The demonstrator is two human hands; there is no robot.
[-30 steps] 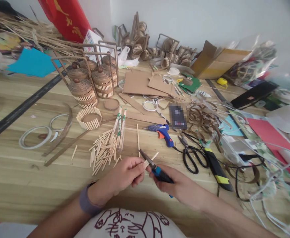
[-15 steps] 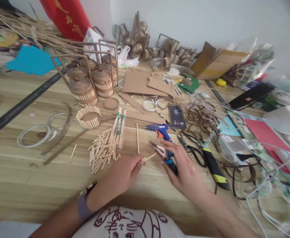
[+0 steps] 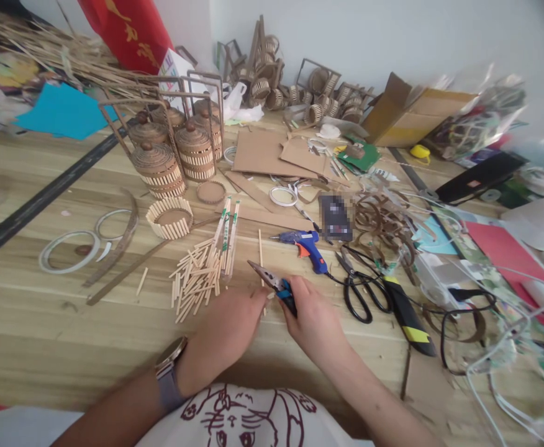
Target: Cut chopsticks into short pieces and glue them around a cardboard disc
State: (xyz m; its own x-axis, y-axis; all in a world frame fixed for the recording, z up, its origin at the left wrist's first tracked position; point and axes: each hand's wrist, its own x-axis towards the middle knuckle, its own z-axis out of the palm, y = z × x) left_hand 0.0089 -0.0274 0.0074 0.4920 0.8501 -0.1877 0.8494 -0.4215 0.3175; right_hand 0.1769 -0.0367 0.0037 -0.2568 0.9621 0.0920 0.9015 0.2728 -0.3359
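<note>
My right hand (image 3: 316, 316) is closed around long-nose pliers (image 3: 276, 285) with blue and black handles; their tips point up and left. Pressed close beside it, my left hand (image 3: 235, 326) pinches a short wooden stick, of which only a bit shows by the pliers. A longer wooden stick (image 3: 260, 248) lies on the table just beyond both hands. Left of them is a pile of cut wooden sticks (image 3: 195, 282), with paper-wrapped chopsticks (image 3: 228, 239) at its edge. Behind the pile stands a round basket (image 3: 169, 220) walled with short sticks.
A blue glue gun (image 3: 307, 245), black-handled scissors (image 3: 362, 292) and a utility knife (image 3: 407, 316) lie to the right. Tall lidded baskets (image 3: 195, 152) stand at the back left. Cardboard sheets (image 3: 258, 152), tape rolls (image 3: 69, 251) and tangled brown strips (image 3: 374, 217) surround the work area.
My right hand has moved left and brought the pliers against my left hand. The stick end that stuck out from my left hand is now mostly hidden there.
</note>
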